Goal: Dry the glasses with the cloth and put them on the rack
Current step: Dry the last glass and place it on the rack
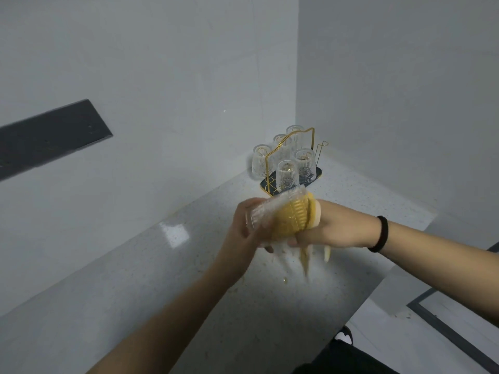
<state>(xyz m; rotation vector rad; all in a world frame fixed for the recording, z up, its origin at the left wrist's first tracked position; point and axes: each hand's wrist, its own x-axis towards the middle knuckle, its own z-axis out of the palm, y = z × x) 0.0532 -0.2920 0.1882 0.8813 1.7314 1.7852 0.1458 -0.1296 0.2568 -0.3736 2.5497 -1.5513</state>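
Observation:
A ribbed clear glass (266, 209) lies tilted between my hands above the counter. My left hand (241, 228) grips its base end. A yellow cloth (293, 221) is stuffed into the glass's mouth and wraps its rim, and my right hand (328, 228) grips that cloth; loose ends hang down below. Behind them stands the gold wire rack (313, 136) on a dark tray (320, 174), with several ribbed glasses hung upside down on its pegs.
The grey speckled counter (189, 279) runs into a corner of white walls. Its front edge drops off at the right toward the floor (432, 333). A dark panel (51, 133) is set in the left wall.

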